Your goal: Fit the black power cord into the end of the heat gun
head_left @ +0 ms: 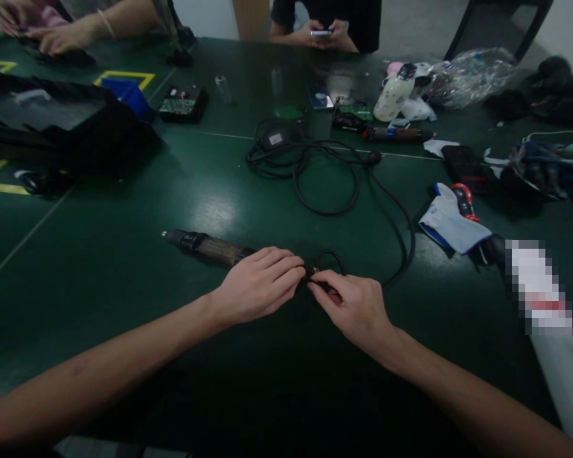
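Dim light, muted colours. Pale glare pools on the green bench (124, 254) ahead of me; the near side sinks almost to black. Clear plastic wrap (477, 76) glints. Left and right margins soft, smeared; coarse pixel block (537, 286) at right. My left hand (262, 286) and right hand (356, 305) fairly clear.

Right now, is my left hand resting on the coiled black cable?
No, your left hand covers one end of the handheld tool, while the coiled black cable lies beyond it.
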Available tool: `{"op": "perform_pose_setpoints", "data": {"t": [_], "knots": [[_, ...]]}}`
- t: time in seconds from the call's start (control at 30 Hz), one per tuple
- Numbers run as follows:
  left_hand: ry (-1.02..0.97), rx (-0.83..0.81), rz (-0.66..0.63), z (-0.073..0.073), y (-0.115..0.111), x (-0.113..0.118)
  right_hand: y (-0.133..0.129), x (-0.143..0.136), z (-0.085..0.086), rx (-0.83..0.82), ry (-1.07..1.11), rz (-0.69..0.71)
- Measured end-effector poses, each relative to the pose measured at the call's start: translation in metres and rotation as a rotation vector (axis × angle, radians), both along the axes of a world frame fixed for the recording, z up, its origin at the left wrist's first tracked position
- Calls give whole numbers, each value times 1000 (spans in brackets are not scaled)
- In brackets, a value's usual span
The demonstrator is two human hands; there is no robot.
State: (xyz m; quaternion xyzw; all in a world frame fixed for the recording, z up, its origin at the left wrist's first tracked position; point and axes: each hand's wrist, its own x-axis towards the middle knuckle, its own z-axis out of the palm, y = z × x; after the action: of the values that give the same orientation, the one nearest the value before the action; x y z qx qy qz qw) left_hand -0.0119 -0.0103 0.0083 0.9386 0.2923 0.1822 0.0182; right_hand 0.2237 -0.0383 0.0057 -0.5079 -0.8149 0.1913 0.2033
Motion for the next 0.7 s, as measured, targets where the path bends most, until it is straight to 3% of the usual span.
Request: {"op": "perform_pose_setpoints", "data": {"t": [0.7], "knots": [[-60,8,14,-1,1,1,0,1,-1,-2,-7,11]]}}
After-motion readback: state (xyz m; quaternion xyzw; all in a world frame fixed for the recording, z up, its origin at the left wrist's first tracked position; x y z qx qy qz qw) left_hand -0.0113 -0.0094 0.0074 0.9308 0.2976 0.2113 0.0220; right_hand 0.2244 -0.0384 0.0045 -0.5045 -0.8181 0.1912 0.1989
